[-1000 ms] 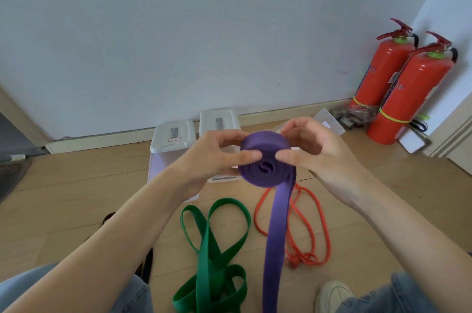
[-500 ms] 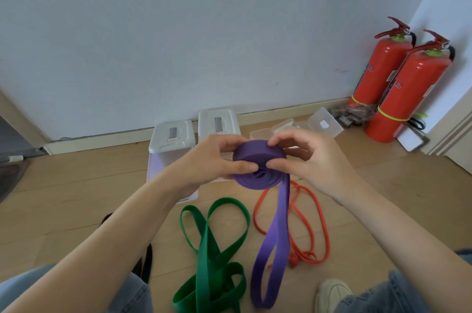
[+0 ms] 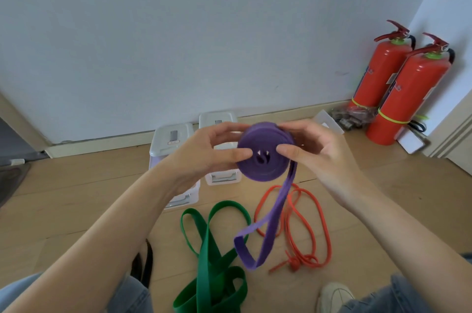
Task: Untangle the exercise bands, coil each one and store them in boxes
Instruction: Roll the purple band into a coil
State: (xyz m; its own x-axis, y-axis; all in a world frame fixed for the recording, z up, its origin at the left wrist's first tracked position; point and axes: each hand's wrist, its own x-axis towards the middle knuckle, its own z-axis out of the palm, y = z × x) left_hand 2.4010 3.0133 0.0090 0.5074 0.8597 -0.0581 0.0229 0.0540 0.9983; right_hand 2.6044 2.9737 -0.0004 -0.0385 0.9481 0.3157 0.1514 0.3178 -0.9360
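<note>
Both hands up off the wooden floor: left hand and right hand each pinch the flat purple rubber band, mostly wound into a coil, thumbs on its face, fingers curled behind. A loose purple tail hangs below the coil. Under the coil lie a wide green band and a thin orange band; behind it stand two lidded white plastic boxes.

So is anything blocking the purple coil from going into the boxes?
Yes. The two boxes in clear view behind the purple band have lids on. Its tail hangs uncoiled, and both the left hand and right hand grip it.
</note>
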